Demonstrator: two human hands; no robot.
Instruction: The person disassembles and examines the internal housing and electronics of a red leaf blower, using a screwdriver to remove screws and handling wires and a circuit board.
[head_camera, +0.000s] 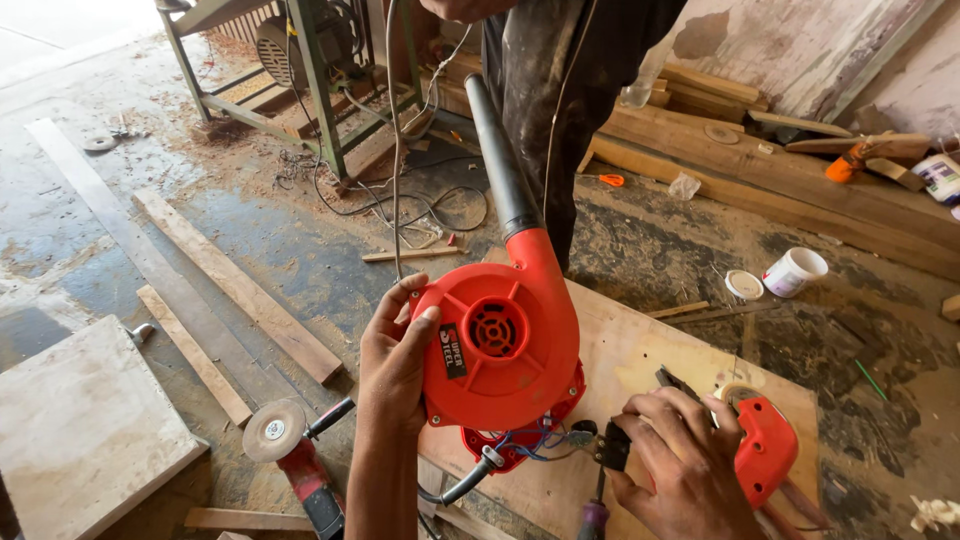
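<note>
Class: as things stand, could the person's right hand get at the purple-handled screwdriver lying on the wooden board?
Probably yes: the right hand sits just beside the purple-handled screwdriver, nothing between them, though its grip already holds a small black part.

Two bare hands, no gloves, no rings.

Left hand (392, 365) and right hand (685, 470) uncovered, forearms bare up to the frame edge, no sleeves or cuffs showing, no watch or band at either wrist, nails short and unpainted.
</note>
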